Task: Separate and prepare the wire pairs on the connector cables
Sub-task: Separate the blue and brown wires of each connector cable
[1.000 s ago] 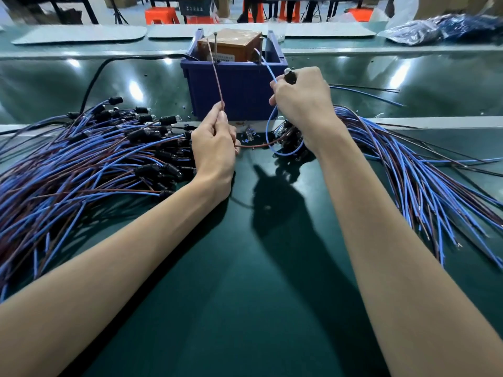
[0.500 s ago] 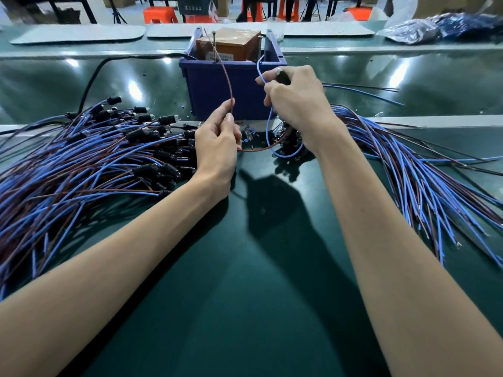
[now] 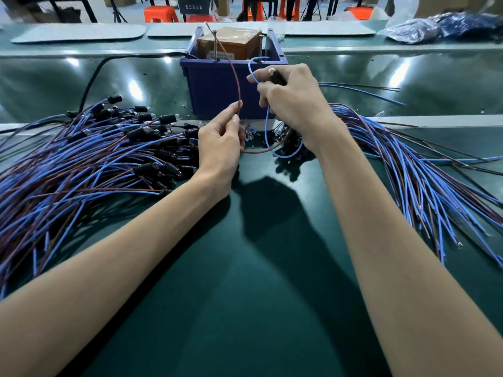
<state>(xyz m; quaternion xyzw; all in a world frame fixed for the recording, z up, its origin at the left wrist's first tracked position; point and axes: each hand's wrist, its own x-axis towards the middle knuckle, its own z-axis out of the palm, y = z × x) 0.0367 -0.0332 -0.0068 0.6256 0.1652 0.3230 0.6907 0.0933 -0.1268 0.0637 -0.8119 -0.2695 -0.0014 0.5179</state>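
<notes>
Our left hand (image 3: 220,148) pinches the brown wire (image 3: 236,77), now bowed instead of straight, and our right hand (image 3: 294,104) grips the black connector (image 3: 276,76) and blue wire (image 3: 268,123) before the bin (image 3: 217,88), so the pair is parting.

At centre of the bench (image 3: 245,295), left grip (image 3: 220,148) and right grip (image 3: 295,104) side by side, a single cable (image 3: 236,77) between them, just before a bin (image 3: 217,85) at 12 o'clock, a box (image 3: 231,44) inside it. At 9 o'clock, a heap of connector cables (image 3: 81,164); at 3 o'clock, a second heap (image 3: 422,172). Far behind at 2 o'clock, bags (image 3: 435,28); at 10 o'clock, mats (image 3: 79,34).
</notes>
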